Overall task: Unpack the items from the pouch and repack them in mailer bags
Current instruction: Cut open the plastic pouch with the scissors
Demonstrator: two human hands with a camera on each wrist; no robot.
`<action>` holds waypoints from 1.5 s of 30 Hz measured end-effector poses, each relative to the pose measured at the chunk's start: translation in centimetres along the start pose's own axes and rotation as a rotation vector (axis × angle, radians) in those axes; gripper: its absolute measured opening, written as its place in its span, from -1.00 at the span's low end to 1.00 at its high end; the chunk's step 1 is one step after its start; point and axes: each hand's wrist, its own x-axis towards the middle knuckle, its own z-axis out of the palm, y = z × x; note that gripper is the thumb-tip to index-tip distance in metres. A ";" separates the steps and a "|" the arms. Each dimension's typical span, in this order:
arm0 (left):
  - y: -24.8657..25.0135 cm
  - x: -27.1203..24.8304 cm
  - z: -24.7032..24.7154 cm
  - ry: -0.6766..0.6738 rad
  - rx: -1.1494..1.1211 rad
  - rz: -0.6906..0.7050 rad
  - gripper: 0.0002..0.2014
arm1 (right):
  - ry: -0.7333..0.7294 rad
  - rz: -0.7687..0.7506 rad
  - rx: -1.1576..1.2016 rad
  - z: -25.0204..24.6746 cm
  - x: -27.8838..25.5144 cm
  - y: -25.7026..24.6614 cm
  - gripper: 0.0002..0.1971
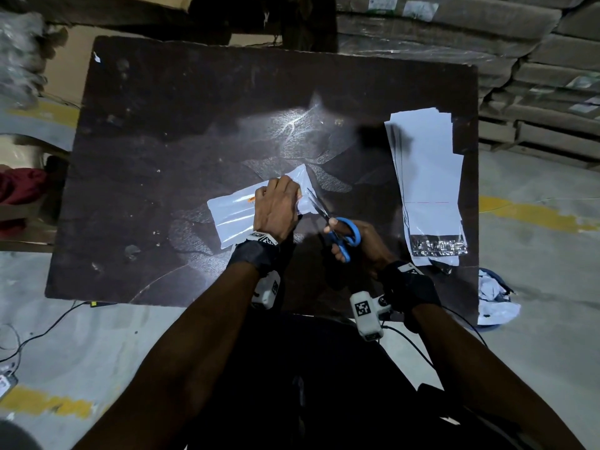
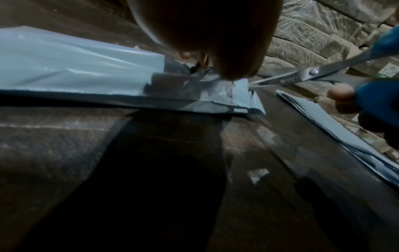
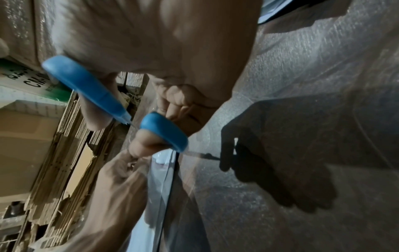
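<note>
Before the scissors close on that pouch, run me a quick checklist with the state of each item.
1. Left hand pins the pouch to the table: ok.
2. Right hand grips the scissors by the blue handles: ok.
3. Blades meet the pouch's right end: ok.
4. Left fingers clear of the blades: cannot tell, they sit close.
5. Contents clear of the cut line: cannot tell.
6. Mailer bags stacked ready at right: ok.
</note>
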 end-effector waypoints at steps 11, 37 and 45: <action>0.4 -0.6 0.8 0.092 -0.128 0.027 -0.84 | 0.010 -0.030 0.021 0.8 1.0 0.3 -0.69; -1.8 1.2 1.6 0.050 -0.321 -0.122 -0.77 | 0.094 -0.054 0.016 0.0 1.0 -0.3 -0.75; -1.4 1.1 1.2 0.062 -0.380 -0.167 -0.89 | 0.052 -0.019 -0.017 -0.3 0.6 -0.5 -0.75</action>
